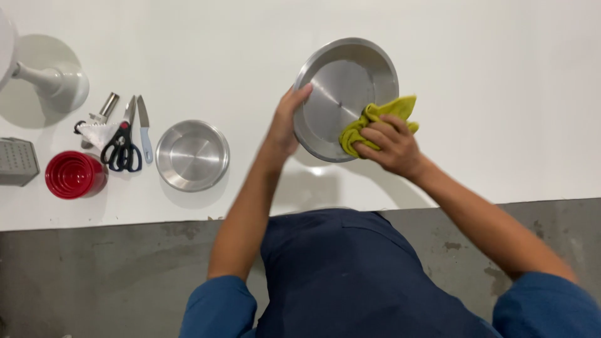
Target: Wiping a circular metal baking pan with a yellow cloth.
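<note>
Blue sleeves and a dark blue apron front fill the bottom of the view, above a grey, stained concrete floor (94, 275). Beyond it runs a plain white tabletop (501, 94). Left hand (285, 128) has its grip closed on the rim of a tilted round steel pan (341, 87), held up off the tabletop. Right hand (391, 147) grips a bunched yellow-green cloth (375, 119) tight against the pan's inner face. Well left of the left grip lie a smaller steel pan (192, 155), black-handled scissors (123, 147), a small knife (144, 128), a red cup (74, 174), a grey grater (17, 161) and a white stand (59, 84).
</note>
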